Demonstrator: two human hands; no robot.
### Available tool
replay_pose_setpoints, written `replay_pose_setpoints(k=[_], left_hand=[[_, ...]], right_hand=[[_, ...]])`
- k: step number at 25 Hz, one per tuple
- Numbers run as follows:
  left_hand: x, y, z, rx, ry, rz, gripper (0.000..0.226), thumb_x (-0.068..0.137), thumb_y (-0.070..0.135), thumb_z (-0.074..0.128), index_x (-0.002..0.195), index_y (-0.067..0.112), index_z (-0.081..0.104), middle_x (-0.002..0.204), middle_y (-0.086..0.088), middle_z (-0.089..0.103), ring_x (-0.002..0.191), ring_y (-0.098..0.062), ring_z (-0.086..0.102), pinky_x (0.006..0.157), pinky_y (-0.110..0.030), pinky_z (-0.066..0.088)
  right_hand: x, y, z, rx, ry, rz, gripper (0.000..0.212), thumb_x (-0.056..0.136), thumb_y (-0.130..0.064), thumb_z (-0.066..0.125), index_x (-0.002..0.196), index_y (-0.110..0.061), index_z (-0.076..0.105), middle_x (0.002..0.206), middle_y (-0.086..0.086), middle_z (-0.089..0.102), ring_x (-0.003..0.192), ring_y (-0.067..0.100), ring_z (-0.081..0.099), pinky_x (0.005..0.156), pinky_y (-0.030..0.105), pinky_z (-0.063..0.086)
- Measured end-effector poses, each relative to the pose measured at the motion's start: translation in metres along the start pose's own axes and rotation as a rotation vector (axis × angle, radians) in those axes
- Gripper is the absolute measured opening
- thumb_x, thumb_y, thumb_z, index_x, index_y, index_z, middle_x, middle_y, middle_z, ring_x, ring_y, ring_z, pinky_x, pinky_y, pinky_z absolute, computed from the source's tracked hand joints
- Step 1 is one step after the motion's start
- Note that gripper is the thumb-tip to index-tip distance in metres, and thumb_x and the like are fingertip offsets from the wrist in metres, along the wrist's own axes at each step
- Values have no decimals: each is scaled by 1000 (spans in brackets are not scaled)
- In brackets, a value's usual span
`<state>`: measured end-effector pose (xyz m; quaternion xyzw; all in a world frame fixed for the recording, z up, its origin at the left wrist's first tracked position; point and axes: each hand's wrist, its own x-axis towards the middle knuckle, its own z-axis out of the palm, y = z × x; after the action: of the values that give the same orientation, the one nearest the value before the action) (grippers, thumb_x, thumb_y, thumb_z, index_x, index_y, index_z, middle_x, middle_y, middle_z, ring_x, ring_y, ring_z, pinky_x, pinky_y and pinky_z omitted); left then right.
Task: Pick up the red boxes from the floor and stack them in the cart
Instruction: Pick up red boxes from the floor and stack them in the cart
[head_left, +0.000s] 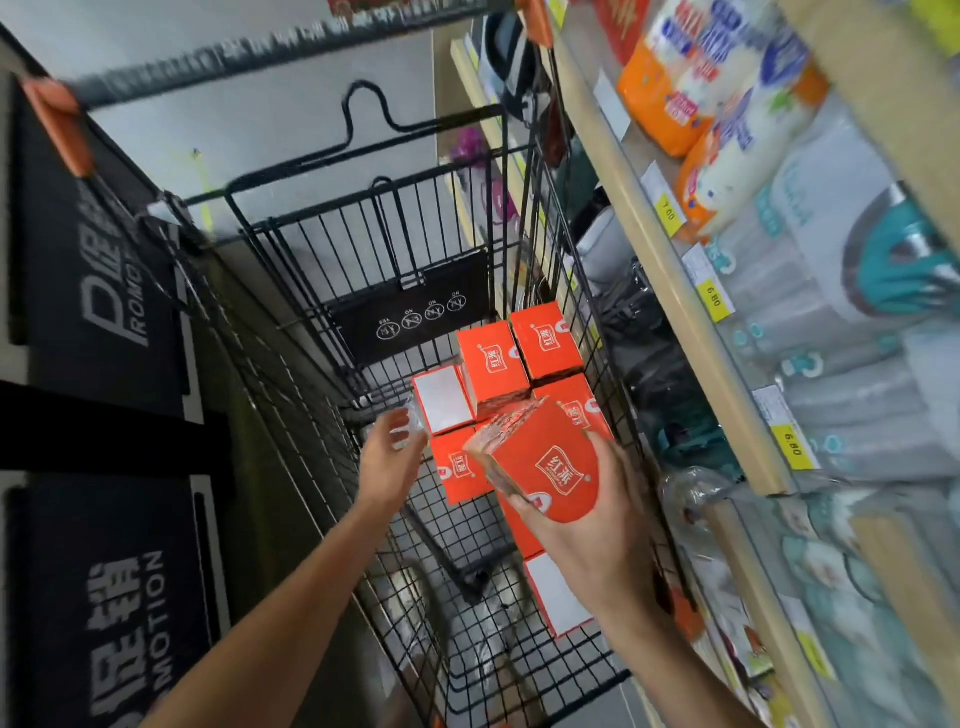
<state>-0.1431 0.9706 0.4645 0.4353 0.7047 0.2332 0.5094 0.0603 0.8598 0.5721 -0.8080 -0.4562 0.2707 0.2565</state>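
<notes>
One black wire-mesh shopping cart (524, 639) fills the aisle beside tall wooden shelving (670, 270) packed with soft plastic-wrapped goods. Several glossy red cardboard boxes (493, 364), film-wrapped and rectangular, lie packed together at the far end of its basket. Above them, the right hand (597, 535) curls its grip around another red box (545, 467), tilted. The left hand (389, 457) hovers spread, holding nothing.

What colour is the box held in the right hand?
Red-orange with a white logo, held box, head view.
</notes>
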Motion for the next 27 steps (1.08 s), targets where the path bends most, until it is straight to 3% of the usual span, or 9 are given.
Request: replay_pose_setpoints(k=[6,9,13,18,20,23,27], left_hand=[[-14,22,-40,-43,11,173,40,94,12,64,133,16,55,127,1,62,115,-13,58,94,-28,48],[-18,20,-45,-48,-6,216,42,95,14,63,135,19,53,129,4,61,117,-8,57,96,-28,49],[-29,17,-47,-54,-5,266,42,96,16,62,136,20,52,131,7,59,119,-4,56,94,-27,49],[-35,10,-46,-49,-44,286,42,96,22,62,137,23,51,130,12,58,118,-1,56,89,-20,48],[-37,8,-45,-54,-56,282,43,96,23,62,138,23,51,131,12,58,119,-1,55,89,-19,47],[-44,6,-42,-39,-68,280,44,96,25,62,139,24,50,132,10,58,121,-5,55,93,-24,49],[-51,19,-42,-1,-56,288,42,97,24,61,137,26,50,132,9,57,121,-7,55,97,-36,53]], right_hand=[[9,-17,35,-11,33,61,106,65,-62,85,151,-26,34,143,-3,47,114,6,47,94,32,53],[20,-9,57,-5,90,78,103,65,-71,81,149,-29,37,142,-5,48,124,11,48,100,43,53],[39,5,89,-58,180,105,104,66,-70,82,147,-21,41,144,0,50,132,18,40,111,42,41],[65,32,121,-161,243,151,104,65,-66,83,145,-13,42,151,2,43,143,22,30,117,54,34],[71,41,127,-207,258,111,103,65,-62,85,145,-13,43,156,2,39,148,23,24,122,53,24],[75,45,136,-307,241,50,109,64,-61,85,149,-13,37,160,6,33,153,28,18,125,54,10],[70,40,126,-311,150,0,122,58,-70,83,153,-14,31,164,7,26,155,28,11,126,53,3]])
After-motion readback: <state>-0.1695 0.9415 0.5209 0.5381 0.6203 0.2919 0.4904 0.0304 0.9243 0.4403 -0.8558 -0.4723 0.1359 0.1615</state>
